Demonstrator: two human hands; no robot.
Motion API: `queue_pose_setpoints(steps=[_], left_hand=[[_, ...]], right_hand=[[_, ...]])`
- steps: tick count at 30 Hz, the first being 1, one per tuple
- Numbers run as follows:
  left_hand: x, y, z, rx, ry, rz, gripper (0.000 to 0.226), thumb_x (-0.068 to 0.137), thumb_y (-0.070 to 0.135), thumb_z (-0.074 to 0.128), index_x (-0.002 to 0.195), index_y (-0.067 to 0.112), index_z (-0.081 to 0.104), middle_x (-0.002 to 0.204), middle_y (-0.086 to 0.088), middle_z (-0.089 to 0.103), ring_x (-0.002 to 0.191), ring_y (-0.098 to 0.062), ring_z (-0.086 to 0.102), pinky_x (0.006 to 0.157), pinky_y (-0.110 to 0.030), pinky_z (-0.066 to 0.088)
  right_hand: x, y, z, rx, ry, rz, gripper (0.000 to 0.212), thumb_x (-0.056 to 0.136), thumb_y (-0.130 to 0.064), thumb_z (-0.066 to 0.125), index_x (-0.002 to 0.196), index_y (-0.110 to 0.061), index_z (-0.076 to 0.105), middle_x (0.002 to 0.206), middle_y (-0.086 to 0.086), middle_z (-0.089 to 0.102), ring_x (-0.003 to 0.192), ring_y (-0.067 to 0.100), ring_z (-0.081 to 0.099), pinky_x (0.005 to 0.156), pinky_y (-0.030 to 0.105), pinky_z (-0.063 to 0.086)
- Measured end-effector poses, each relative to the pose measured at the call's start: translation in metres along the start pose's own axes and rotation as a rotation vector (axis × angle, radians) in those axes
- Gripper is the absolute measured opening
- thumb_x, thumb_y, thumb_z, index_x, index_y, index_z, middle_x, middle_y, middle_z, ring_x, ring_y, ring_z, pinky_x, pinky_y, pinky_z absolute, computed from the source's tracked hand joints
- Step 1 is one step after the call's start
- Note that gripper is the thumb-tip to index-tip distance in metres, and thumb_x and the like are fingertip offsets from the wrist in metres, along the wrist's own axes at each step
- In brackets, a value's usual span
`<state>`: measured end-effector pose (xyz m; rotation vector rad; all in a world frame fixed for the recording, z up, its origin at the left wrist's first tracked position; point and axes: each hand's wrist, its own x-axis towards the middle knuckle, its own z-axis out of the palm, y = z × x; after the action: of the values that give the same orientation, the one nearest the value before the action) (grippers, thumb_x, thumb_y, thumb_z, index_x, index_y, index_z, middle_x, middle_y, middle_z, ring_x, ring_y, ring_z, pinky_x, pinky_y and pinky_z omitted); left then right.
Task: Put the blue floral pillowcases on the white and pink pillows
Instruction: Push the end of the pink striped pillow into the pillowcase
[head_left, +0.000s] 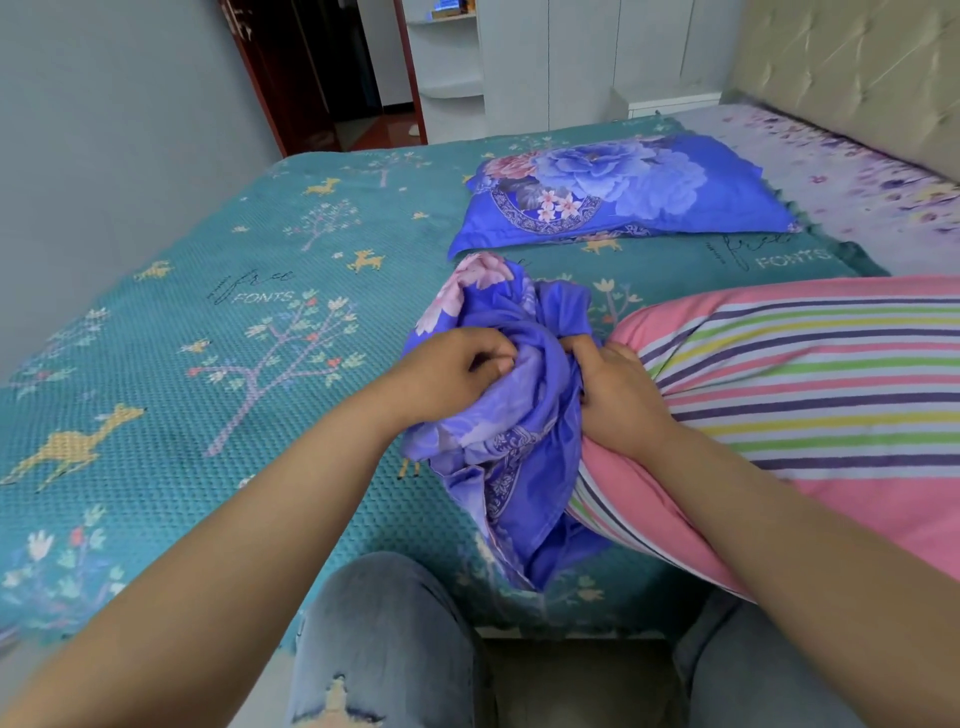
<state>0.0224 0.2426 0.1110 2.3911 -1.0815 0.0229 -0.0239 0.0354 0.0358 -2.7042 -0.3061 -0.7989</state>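
Observation:
A bunched-up blue floral pillowcase (511, 452) lies at the near edge of the bed, against the left end of a pink pillow with coloured stripes (810, 395). My left hand (447, 376) grips the crumpled fabric from the left. My right hand (618, 395) pinches the pillowcase where it meets the end of the pillow, with the wrist lying on the pillow. Farther back lies another pillow (623, 189) covered in a blue floral pillowcase, flat on the bed.
The bed carries a teal blanket (208, 322) with trees and deer; a lilac sheet (852, 171) shows at the far right by a padded headboard (852, 67). My knees in jeans (384, 639) are at the bed's front edge. A doorway (332, 73) and white wardrobe stand behind.

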Motion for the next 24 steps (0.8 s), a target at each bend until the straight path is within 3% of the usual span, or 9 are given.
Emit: queue_pose_setpoints(steps=[3, 5, 10, 12, 14, 16, 20, 22, 24], left_hand=[[-0.010, -0.004, 0.010, -0.064, -0.152, -0.044, 0.035, 0.081, 0.036, 0.062, 0.105, 0.011, 0.054, 0.110, -0.005, 0.049, 0.099, -0.014, 0.047, 0.093, -0.020, 0.038], [-0.014, -0.011, 0.012, 0.007, -0.123, -0.333, 0.059, 0.076, 0.055, 0.066, 0.112, 0.013, 0.046, 0.116, -0.003, 0.041, 0.102, -0.016, 0.047, 0.092, -0.027, 0.039], [-0.001, -0.035, 0.006, -0.250, -0.295, -0.666, 0.110, 0.060, 0.095, 0.023, 0.132, 0.015, 0.050, 0.136, 0.000, 0.050, 0.123, -0.022, 0.048, 0.104, -0.036, 0.036], [0.000, -0.038, 0.005, -0.473, -0.278, -0.666, 0.088, 0.077, 0.079, 0.041, 0.144, 0.021, 0.035, 0.143, 0.005, 0.043, 0.129, -0.016, 0.043, 0.109, -0.036, 0.035], [0.003, -0.040, 0.005, -0.558, -0.200, -0.579, 0.083, 0.083, 0.036, 0.069, 0.149, 0.019, 0.021, 0.139, 0.004, 0.044, 0.125, -0.014, 0.046, 0.106, -0.034, 0.039], [0.010, -0.039, 0.005, -0.672, -0.019, -0.460, 0.081, 0.069, 0.011, 0.075, 0.140, 0.013, 0.037, 0.129, -0.005, 0.056, 0.112, -0.017, 0.056, 0.099, -0.036, 0.046], [0.026, -0.036, -0.008, -0.893, 0.401, -0.390, 0.051, 0.076, -0.008, 0.059, 0.123, 0.008, 0.050, 0.107, -0.002, 0.062, 0.086, -0.014, 0.063, 0.083, -0.037, 0.053], [0.031, -0.040, -0.010, -0.933, 0.370, -0.426, 0.068, 0.082, -0.012, 0.057, 0.139, 0.016, 0.033, 0.113, 0.001, 0.057, 0.089, -0.013, 0.063, 0.072, -0.031, 0.055], [0.032, -0.042, -0.003, -0.854, 0.261, -0.584, 0.089, 0.079, -0.002, 0.069, 0.146, 0.019, 0.016, 0.122, -0.007, 0.055, 0.101, -0.022, 0.061, 0.080, -0.038, 0.055]], right_hand=[[-0.002, -0.001, 0.000, -0.001, 0.004, -0.002, 0.044, 0.076, -0.035, 0.058, 0.113, -0.014, 0.052, 0.081, 0.008, 0.066, 0.072, 0.032, 0.059, 0.076, 0.030, 0.034], [-0.004, -0.002, 0.000, 0.006, -0.004, 0.007, 0.043, 0.076, -0.035, 0.056, 0.114, -0.015, 0.052, 0.081, 0.007, 0.065, 0.072, 0.030, 0.058, 0.078, 0.029, 0.034], [-0.004, 0.000, 0.001, 0.005, -0.016, -0.005, 0.045, 0.077, -0.041, 0.053, 0.115, -0.018, 0.051, 0.085, 0.005, 0.065, 0.075, 0.028, 0.058, 0.079, 0.027, 0.030], [-0.005, 0.001, 0.002, 0.003, -0.019, -0.009, 0.045, 0.076, -0.040, 0.057, 0.115, -0.018, 0.051, 0.086, 0.005, 0.066, 0.075, 0.028, 0.058, 0.079, 0.026, 0.029], [-0.006, 0.001, 0.002, -0.002, -0.014, -0.018, 0.045, 0.076, -0.041, 0.055, 0.114, -0.018, 0.050, 0.084, 0.004, 0.065, 0.074, 0.027, 0.058, 0.079, 0.025, 0.028], [-0.006, 0.000, 0.002, -0.003, -0.012, -0.022, 0.043, 0.076, -0.042, 0.053, 0.113, -0.019, 0.047, 0.083, 0.005, 0.064, 0.073, 0.027, 0.058, 0.078, 0.027, 0.029], [-0.006, 0.001, 0.003, -0.015, -0.019, -0.010, 0.043, 0.076, -0.038, 0.057, 0.114, -0.018, 0.049, 0.083, 0.006, 0.064, 0.074, 0.028, 0.058, 0.080, 0.029, 0.031], [-0.006, 0.001, 0.003, -0.021, -0.026, -0.003, 0.045, 0.075, -0.035, 0.061, 0.115, -0.018, 0.051, 0.084, 0.006, 0.065, 0.075, 0.028, 0.058, 0.082, 0.029, 0.031], [-0.006, 0.001, 0.004, -0.019, -0.030, 0.001, 0.045, 0.074, -0.034, 0.063, 0.115, -0.018, 0.051, 0.085, 0.006, 0.065, 0.075, 0.028, 0.058, 0.082, 0.029, 0.031]])
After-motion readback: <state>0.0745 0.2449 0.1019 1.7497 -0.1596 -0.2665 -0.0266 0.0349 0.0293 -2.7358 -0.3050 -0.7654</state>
